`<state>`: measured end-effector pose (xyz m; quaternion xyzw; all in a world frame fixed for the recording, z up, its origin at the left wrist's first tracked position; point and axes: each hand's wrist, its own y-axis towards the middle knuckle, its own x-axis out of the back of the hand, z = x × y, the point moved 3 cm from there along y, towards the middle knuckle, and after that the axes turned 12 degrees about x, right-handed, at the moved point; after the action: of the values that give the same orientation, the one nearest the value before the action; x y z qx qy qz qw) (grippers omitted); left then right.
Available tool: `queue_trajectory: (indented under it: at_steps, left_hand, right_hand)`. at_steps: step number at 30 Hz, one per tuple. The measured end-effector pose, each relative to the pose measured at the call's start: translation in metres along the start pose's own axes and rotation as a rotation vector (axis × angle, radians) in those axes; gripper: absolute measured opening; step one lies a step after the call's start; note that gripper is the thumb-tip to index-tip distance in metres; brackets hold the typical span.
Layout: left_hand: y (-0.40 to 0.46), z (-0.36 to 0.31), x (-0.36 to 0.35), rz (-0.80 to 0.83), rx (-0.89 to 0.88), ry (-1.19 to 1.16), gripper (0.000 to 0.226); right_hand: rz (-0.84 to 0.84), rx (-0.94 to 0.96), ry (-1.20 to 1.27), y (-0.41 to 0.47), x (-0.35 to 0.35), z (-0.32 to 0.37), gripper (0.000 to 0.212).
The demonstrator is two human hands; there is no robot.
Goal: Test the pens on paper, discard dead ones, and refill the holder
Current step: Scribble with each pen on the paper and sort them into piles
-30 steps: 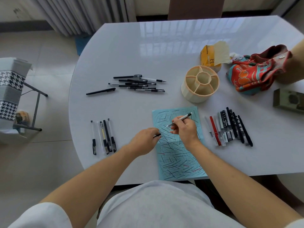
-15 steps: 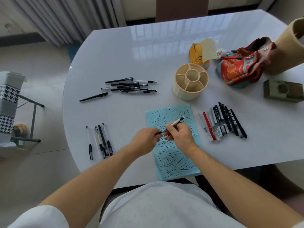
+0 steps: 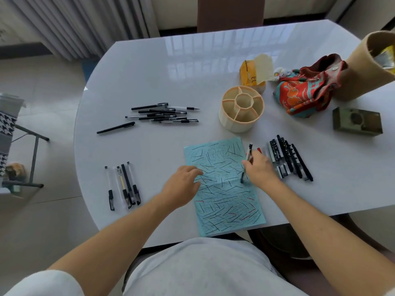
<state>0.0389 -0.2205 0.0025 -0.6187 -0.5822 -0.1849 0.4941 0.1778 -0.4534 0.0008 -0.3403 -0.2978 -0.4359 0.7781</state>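
A light blue paper covered in test strokes lies at the table's near edge. My right hand grips a capped pen over the paper's right edge, next to a row of several pens. My left hand rests on the paper's left edge with loosely curled fingers, holding nothing I can see. The empty beige holder with compartments stands beyond the paper. A pile of black pens lies to the far left, a single black pen beside it, and several more pens at the near left.
On the white table, a yellow packet, a red patterned cloth bag, a tan cylinder and a green box occupy the right side. A chair back stands beyond the table and a metal stand on the left floor.
The pen went from writing on the paper to being capped between both hands. My right hand has since carried it right toward the row of pens; my left hand let go and rests on the paper.
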Motion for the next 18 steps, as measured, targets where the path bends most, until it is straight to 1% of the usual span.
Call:
queue_trajectory:
  at_steps: [1,3,7,11,15,18]
  left_hand:
    - [-0.003,0.006,-0.003,-0.003,-0.007,0.018,0.037]
    - [-0.008,0.018,-0.009,-0.005,-0.006,0.029,0.038]
    - [-0.012,0.031,-0.014,0.007,-0.023,0.051,0.04]
    - [-0.013,0.038,-0.011,-0.014,-0.028,0.003,0.038]
    - [-0.013,0.056,-0.001,-0.065,0.077,-0.034,0.038]
    - [-0.012,0.071,0.004,-0.017,0.131,-0.005,0.04]
  right_hand:
    - [0.014,0.024,-0.101,-0.001,0.004,-0.01,0.007]
    - [0.038,0.062,-0.236,-0.003,0.006,-0.026,0.018]
    - [0.03,0.063,-0.395,-0.008,0.008,-0.04,0.022]
    - [-0.056,0.056,-0.379,-0.005,0.009,-0.024,0.026]
    - [-0.061,0.233,-0.295,0.027,-0.011,0.037,0.025]
    - [-0.029,0.375,-0.209,0.061,-0.039,0.095,0.026]
